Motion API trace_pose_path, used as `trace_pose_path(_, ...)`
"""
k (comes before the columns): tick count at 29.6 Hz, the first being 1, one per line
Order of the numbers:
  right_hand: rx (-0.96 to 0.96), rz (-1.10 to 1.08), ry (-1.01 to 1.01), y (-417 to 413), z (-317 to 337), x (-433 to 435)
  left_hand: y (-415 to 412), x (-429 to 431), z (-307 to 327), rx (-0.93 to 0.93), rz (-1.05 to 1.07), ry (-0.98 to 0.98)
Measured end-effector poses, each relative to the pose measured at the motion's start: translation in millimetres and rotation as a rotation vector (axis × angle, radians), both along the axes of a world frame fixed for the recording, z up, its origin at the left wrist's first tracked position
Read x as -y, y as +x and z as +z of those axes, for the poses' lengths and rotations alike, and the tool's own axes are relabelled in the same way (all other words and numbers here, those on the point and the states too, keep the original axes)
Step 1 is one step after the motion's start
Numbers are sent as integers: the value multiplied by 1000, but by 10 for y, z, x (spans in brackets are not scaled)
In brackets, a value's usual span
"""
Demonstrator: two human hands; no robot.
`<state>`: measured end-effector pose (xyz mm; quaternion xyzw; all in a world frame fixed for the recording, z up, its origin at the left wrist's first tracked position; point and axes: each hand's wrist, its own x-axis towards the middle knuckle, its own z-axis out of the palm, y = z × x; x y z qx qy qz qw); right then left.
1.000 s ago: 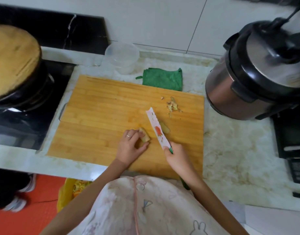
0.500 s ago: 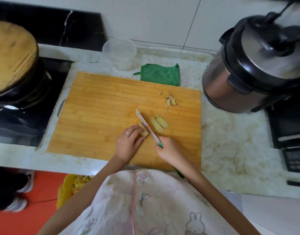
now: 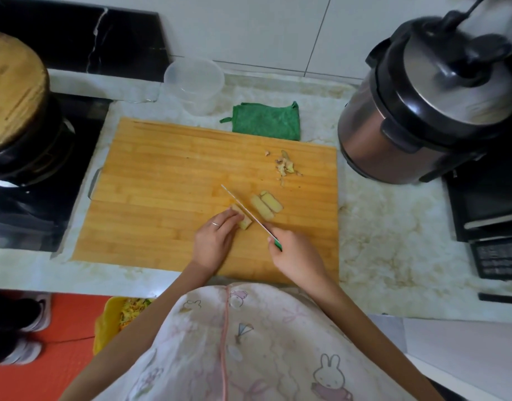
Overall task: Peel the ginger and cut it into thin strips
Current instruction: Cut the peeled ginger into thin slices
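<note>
Lying on the right half of the cutting board (image 3: 162, 183), the ginger piece (image 3: 243, 220) has its long axis running from far-left to near-right. The left hand (image 3: 214, 241) sits at its near-left side, fingertips curled down onto it and pinning it to the board. The knife (image 3: 243, 211) runs almost parallel to the ginger, blade edge-down against its right side and tip pointing far-left. The right hand (image 3: 295, 253), just right of the left hand, is wrapped around the green handle. Two cut slices (image 3: 266, 205) lie side by side just right of the blade, on the same slant. Peel scraps (image 3: 283, 166) sit farther back, near the board's right edge.
</note>
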<state>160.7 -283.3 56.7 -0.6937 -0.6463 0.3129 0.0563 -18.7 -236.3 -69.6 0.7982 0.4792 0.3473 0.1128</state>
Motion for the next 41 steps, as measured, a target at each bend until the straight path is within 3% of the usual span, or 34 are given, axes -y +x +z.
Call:
trace_pose_path(8, 178, 138, 41, -76, 91, 51, 34, -15, 55, -6, -1, 47)
trace_pose_path(41, 169, 126, 17, -177, 208, 88, 30, -10, 98, 12, 62, 87)
